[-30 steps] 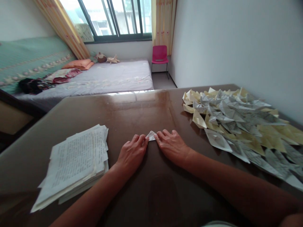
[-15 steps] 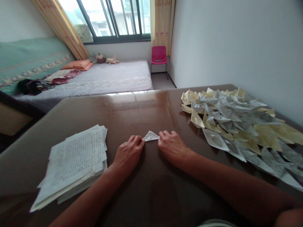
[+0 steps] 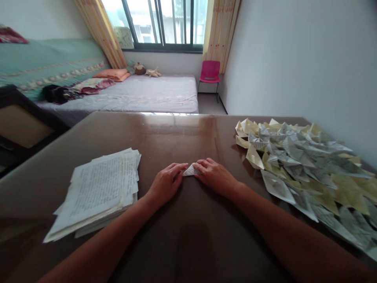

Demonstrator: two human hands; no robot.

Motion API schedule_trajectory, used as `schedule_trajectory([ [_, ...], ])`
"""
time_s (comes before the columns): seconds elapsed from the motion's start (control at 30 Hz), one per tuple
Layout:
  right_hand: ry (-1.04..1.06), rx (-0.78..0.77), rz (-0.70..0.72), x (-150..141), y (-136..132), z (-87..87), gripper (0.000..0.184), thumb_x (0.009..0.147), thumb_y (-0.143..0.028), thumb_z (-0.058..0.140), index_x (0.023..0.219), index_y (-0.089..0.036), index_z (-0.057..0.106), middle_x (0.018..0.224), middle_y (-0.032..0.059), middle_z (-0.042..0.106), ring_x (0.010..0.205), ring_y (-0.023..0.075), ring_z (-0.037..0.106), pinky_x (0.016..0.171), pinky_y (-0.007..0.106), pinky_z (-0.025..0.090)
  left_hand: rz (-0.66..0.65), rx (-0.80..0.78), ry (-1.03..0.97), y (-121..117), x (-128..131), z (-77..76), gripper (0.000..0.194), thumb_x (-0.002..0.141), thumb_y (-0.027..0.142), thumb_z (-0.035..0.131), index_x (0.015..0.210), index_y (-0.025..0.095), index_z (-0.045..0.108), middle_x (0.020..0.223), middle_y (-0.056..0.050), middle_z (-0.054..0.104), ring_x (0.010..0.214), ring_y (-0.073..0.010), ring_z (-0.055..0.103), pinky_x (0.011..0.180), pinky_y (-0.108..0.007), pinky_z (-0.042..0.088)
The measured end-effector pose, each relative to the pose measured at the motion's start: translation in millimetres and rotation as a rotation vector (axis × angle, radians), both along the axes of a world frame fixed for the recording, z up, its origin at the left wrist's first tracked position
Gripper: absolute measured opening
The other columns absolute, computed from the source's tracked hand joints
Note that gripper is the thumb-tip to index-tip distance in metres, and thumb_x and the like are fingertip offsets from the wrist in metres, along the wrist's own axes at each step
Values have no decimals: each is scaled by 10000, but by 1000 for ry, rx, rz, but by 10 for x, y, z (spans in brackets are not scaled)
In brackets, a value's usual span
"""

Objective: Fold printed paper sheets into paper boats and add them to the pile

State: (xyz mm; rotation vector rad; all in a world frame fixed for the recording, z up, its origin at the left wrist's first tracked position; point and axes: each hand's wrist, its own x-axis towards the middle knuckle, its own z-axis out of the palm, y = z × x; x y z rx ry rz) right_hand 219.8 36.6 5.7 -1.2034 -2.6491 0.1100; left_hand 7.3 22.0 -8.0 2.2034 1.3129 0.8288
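Observation:
A small folded paper (image 3: 189,171), triangular and covered with writing, lies on the brown table between my hands. My left hand (image 3: 167,181) is closed at its left corner, with thumb and fingertips close together on the edge. My right hand (image 3: 214,175) covers the right part, its fingers pressing on the paper, so that corner is hidden. Left of my hands lies a stack of written sheets (image 3: 101,184), its edges uneven. To the right spreads a large heap of folded paper boats (image 3: 297,157), some white with writing and some yellowish.
The glossy brown table (image 3: 182,137) reaches forward towards a bed (image 3: 159,92) with a pale sheet. A pink chair (image 3: 210,72) stands beyond, near the right wall. At the left is a dark piece of furniture (image 3: 26,122).
My right hand has moved from the paper's right corner over more of it, and my left fingers have stretched forward along its left edge. The view has turned slightly left.

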Motion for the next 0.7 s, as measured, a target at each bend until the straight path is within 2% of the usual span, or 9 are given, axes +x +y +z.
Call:
schedule_trajectory([
  [0.13, 106, -24, -2, 17, 30, -36, 316, 951, -270, 455, 1220, -150, 570, 1101, 119, 629, 1032, 193, 561, 920, 339, 461, 11, -94, -258, 33, 46, -47, 276, 878, 215, 515, 1129, 180, 622, 1090, -67, 629, 919, -146, 635, 833, -293, 547],
  [0.27, 305, -166, 7, 30, 47, -79, 352, 921, -265, 506, 1264, -197, 546, 1075, 76, 617, 883, 147, 606, 833, 282, 478, -10, -148, -411, 10, 133, -46, 236, 850, 197, 562, 1066, 162, 651, 1096, -67, 594, 929, -134, 630, 855, -277, 539],
  [0.4, 435, -299, 28, -17, 11, -89, 327, 885, -237, 545, 1207, -196, 582, 959, 40, 611, 663, 96, 569, 683, 238, 472, 2, -122, -481, -28, 173, -25, 234, 840, 149, 558, 1050, 163, 660, 1063, -58, 590, 919, -130, 619, 843, -271, 538],
  [0.57, 555, -377, 67, -46, -4, -119, 335, 862, -237, 561, 1189, -164, 579, 958, 51, 632, 709, 111, 580, 683, 242, 477, -4, -123, -538, -62, 186, 20, 246, 836, 132, 548, 1057, 156, 654, 1037, -64, 609, 923, -138, 613, 814, -261, 545],
  [0.7, 567, -395, 57, -58, -15, -136, 308, 860, -216, 538, 1162, -170, 582, 943, 47, 643, 678, 105, 577, 663, 237, 476, -14, -134, -544, -94, 211, 50, 277, 832, 144, 555, 1093, 159, 647, 1026, -65, 616, 921, -142, 611, 800, -256, 551],
])
